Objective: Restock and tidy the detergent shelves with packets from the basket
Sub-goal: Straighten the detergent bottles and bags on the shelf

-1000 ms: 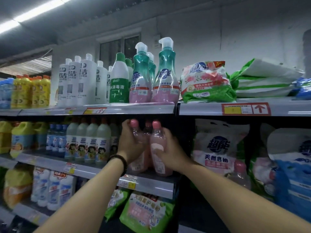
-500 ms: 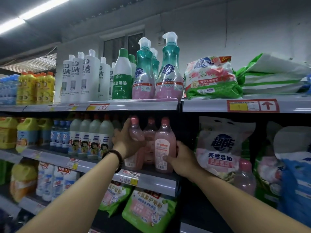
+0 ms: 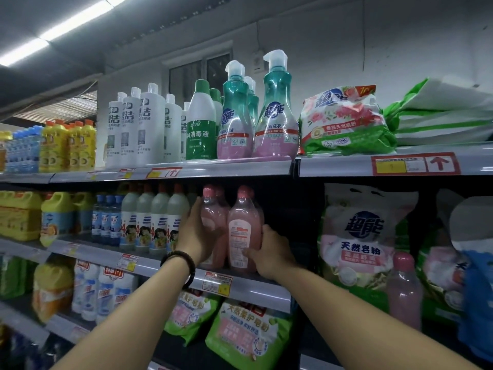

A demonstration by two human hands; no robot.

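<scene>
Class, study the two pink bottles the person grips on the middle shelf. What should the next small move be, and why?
Probably twist the right pink bottle with the right hand until its front faces out. It stands upright at the shelf edge, but what looks like a small-print back label faces the aisle. The left hand holds the left pink bottle beside it.

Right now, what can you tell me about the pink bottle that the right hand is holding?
The clear plastic bottle of pink liquid has a rounded pink cap, a narrow neck and a pale printed label facing out. It stands upright on the middle metal shelf, next to a matching pink bottle. The right hand curls round its lower right side.
</scene>
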